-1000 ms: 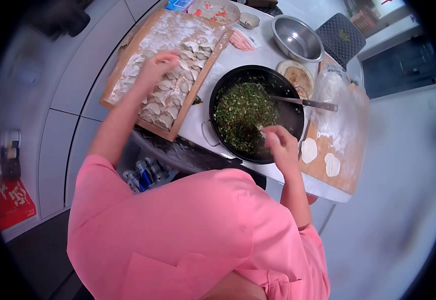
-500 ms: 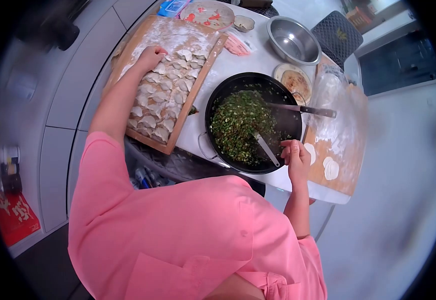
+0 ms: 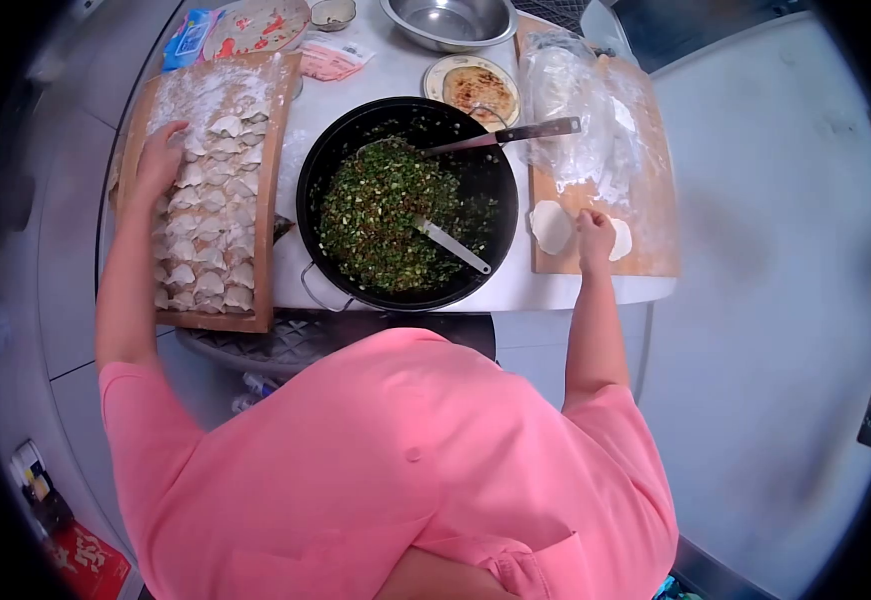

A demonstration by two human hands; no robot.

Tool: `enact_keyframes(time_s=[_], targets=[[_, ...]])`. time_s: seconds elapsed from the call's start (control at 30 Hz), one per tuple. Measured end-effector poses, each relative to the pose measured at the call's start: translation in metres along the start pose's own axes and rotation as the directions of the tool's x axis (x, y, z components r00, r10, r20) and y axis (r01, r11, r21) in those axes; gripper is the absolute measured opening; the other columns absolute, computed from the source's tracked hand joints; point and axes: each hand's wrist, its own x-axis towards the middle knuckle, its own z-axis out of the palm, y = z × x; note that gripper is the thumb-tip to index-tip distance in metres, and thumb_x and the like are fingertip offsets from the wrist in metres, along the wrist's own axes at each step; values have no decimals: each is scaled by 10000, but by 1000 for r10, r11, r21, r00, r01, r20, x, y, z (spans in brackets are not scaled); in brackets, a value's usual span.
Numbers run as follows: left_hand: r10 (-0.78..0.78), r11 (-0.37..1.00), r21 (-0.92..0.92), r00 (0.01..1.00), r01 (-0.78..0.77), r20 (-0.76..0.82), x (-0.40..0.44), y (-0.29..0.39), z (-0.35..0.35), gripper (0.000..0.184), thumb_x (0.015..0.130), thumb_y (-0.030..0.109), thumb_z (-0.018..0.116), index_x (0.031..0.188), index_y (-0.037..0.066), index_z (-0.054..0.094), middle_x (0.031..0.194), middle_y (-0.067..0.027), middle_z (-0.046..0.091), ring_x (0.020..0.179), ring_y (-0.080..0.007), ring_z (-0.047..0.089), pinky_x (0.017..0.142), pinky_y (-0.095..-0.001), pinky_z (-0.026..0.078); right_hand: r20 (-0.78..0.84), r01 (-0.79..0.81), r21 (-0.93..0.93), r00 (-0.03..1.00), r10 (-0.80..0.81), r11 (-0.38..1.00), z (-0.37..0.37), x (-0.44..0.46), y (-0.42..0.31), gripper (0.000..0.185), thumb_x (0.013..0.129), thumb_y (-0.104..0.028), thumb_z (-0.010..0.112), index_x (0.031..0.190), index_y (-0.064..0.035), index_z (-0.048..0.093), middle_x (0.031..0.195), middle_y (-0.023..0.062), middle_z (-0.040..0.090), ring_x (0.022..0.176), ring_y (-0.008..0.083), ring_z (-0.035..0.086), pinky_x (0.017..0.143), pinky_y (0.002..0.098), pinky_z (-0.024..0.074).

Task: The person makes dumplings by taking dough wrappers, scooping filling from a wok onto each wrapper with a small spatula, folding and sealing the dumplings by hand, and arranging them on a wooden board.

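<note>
My left hand (image 3: 161, 160) rests at the left side of the dumplings (image 3: 211, 225) on a floured wooden board (image 3: 265, 180), its fingers curled by the row; whether they hold a dumpling is unclear. My right hand (image 3: 596, 238) is closed over the round dough wrappers (image 3: 620, 240) on the right board (image 3: 663, 200), fingertips at their edge. Another wrapper (image 3: 553, 227) lies just left of it. Between my hands stands a black pan (image 3: 504, 215) with chopped green filling (image 3: 386, 215). A light-handled utensil (image 3: 456, 247) and a dark-handled one (image 3: 536, 131) lean in it.
Behind the pan are a plate with a browned flatbread (image 3: 478, 92), a steel bowl (image 3: 451, 20), a pink packet (image 3: 334, 60), a small bowl (image 3: 333, 13) and a plate with red scraps (image 3: 256, 27). Clear plastic (image 3: 566, 100) covers part of the right board.
My view has turned toward the right. My right hand has moved from the pan's edge to the wrappers on the right board. The light-handled utensil now lies released in the pan.
</note>
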Motion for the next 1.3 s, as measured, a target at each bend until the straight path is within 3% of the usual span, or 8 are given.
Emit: enact_keyframes(time_s=[0.03,0.1,0.3,0.77,0.93,1.17,1.23,1.3], targets=[[4,1000,-1,1000,-4,-4,6,-13,1,350,785,62,538,1133,51,562,1154,-164,570,1090,-285,529,923,-337,396,-3,4,4,1000,-4,1000,1,0,4,168,799,-150,594,845,10,615,718,49,603,626,101,531,570,242,431],[263,964,57,962,-260,-67,10,-21,-2,349,789,60,536,1138,54,558,1151,-154,571,1097,-283,521,941,-336,382,23,-99,-182,994,105,978,4,-8,13,181,786,-137,598,884,15,614,772,53,616,697,132,565,653,262,458],[315,949,52,944,-311,-98,-8,-15,-10,321,797,62,535,1116,45,564,1119,-146,578,1096,-277,520,954,-332,371,0,15,-213,1000,-16,977,17,-16,8,257,735,-195,630,902,1,614,841,120,647,793,197,615,736,303,469],[238,970,-30,965,-242,-107,-45,-10,-18,307,839,96,529,1141,50,565,1159,-114,575,1092,-218,526,914,-304,393,133,82,-518,991,-14,851,3,-21,4,192,763,-203,637,857,-36,627,814,136,643,780,276,617,734,367,467],[201,971,-110,972,-214,-120,-68,10,-18,303,860,119,527,1159,92,567,1146,-94,583,1024,-167,548,828,-263,421,148,274,-717,958,-244,641,8,-34,-7,146,784,-182,603,836,-46,609,845,151,624,827,335,587,727,421,452],[134,969,-197,986,-151,-97,-98,20,-18,302,863,119,541,1159,64,566,1134,-55,584,960,-105,537,786,-219,414,61,268,-637,952,-299,723,5,-44,1,175,787,-209,615,822,-40,585,807,151,616,799,329,584,706,419,450],[123,954,-264,988,-143,-91,-103,21,-17,301,864,119,543,1157,54,566,1136,-54,583,959,-108,537,790,-221,413,32,125,-499,992,-126,858,5,-49,-10,215,790,-239,625,839,-33,590,809,144,624,782,310,594,711,396,454],[197,941,-247,969,-230,-151,-108,26,-16,295,873,125,538,1158,57,567,1140,-50,580,973,-109,533,800,-227,412,38,97,-501,995,-89,860,8,-42,1,232,791,-251,628,850,-29,594,811,142,630,781,293,602,715,382,456]])
